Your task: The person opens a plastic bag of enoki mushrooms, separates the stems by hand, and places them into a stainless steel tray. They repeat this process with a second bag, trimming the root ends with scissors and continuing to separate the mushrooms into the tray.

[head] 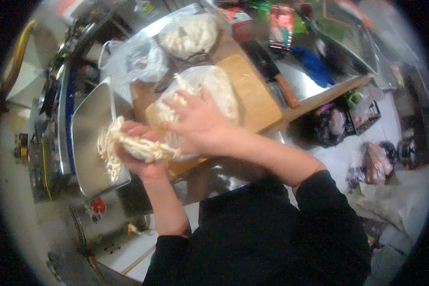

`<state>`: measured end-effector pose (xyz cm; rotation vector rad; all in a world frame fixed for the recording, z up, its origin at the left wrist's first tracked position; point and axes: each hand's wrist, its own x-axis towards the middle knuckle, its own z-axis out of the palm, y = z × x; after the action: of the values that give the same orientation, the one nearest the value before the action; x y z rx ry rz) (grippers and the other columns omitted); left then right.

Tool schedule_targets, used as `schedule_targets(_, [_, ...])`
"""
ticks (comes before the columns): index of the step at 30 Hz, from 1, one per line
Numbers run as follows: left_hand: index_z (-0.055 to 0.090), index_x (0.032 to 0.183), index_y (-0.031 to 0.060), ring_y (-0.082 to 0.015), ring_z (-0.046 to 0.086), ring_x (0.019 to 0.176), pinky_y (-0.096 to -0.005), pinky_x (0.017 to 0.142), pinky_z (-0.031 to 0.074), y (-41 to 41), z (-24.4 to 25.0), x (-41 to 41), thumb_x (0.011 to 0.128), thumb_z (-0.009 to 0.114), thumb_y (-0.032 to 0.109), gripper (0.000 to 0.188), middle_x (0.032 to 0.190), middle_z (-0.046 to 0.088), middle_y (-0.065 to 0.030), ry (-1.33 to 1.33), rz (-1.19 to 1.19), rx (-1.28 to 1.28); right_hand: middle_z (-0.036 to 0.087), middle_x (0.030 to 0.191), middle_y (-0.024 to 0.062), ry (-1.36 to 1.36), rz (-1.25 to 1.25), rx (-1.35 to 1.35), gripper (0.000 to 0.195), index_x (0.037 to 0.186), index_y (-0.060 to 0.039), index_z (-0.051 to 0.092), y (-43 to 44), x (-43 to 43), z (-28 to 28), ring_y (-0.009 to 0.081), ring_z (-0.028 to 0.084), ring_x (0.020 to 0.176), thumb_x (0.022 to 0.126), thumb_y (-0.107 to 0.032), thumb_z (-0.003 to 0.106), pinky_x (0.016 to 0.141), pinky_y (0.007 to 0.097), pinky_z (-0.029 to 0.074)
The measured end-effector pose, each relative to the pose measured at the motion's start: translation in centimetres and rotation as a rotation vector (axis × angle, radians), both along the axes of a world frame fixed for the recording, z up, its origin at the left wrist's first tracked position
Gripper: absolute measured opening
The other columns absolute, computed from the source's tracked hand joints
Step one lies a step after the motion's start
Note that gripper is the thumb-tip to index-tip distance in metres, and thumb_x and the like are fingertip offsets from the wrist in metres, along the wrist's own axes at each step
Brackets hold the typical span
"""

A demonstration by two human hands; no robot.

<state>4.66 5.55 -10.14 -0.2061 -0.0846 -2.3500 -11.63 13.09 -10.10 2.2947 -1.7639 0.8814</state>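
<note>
My left hand [139, 168] is palm up, its fingers curled around a bundle of pale strands [139, 146] that look like enoki mushrooms. Part of the bundle hangs over the edge of a metal pan [89, 143]. My right hand [200, 121], fingers spread, is over a clear plastic bag [221, 93] on a wooden cutting board [257, 93]. A few pale strands [180, 97] show by its fingertips; blur hides whether they are touched.
Behind the board stand a bag of pale food [191, 35] and a crumpled plastic bag [137, 60]. A wooden-handled knife [287, 91] lies to the right, near a blue cloth [312, 66] and a lit phone screen [281, 26]. Bagged goods [375, 162] are further right.
</note>
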Motion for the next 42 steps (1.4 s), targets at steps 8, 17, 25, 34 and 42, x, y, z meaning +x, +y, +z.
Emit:
schedule_targets(8, [0.046,0.086,0.0167,-0.0080,0.055,0.078,-0.0293,0.070,0.044,2.1,1.0,-0.4,0.066,0.068,0.010,0.031,0.086,0.055,0.0069,-0.067,-0.065,-0.135,0.042,0.124,0.0126,0.106,-0.025,0.271,0.039,0.106,-0.0178,0.058,-0.6,-1.5,-1.3,0.0321,0.036,0.119,0.068,-0.028,0.059,0.092,0.0591,0.024])
schedule_targets(17, [0.038,0.094,0.0082,-0.0158,0.052,0.070,-0.0303,0.061,0.044,1.1,-0.1,1.3,0.069,0.059,0.009,0.033,0.079,0.050,-0.0037,-0.561,-0.050,-0.556,0.042,0.125,0.0105,0.107,-0.033,0.174,0.035,0.106,-0.0187,0.058,0.1,-5.3,-1.3,0.0298,0.035,0.119,0.071,-0.023,0.061,0.093,0.0547,0.028])
schedule_targets(25, [0.055,0.087,0.0010,-0.0283,0.056,0.076,-0.0368,0.065,0.046,2.1,0.6,-2.0,0.065,0.067,0.008,0.026,0.077,0.058,-0.0111,-2.100,0.763,-1.838,0.057,0.101,0.0126,-0.545,-0.320,-0.265,0.025,0.097,-0.0042,0.058,4.6,-11.4,-0.7,0.0268,0.055,0.094,0.073,-0.008,0.057,0.079,0.0324,0.044])
schedule_targets(34, [0.037,0.122,0.0024,-0.0334,0.034,0.117,-0.0421,0.095,0.032,5.3,-2.4,-1.5,0.065,0.071,0.016,0.068,0.123,0.041,-0.0170,-2.156,0.544,-2.007,0.057,0.088,0.0188,-0.157,-0.801,-0.019,0.021,0.093,-0.0037,0.055,7.5,-18.5,-7.7,0.0349,0.055,0.084,0.077,-0.016,0.052,0.073,0.0416,0.044])
schedule_targets(42, [0.033,0.127,0.0030,-0.0345,0.033,0.119,-0.0393,0.098,0.031,5.7,0.1,0.1,0.059,0.073,0.009,0.079,0.127,0.036,-0.0184,-1.990,0.414,-1.921,0.058,0.090,0.0224,-0.256,-0.852,0.481,0.040,0.104,-0.0027,0.046,5.5,-20.6,-9.9,0.0381,0.056,0.082,0.070,-0.020,0.058,0.073,0.0447,0.045])
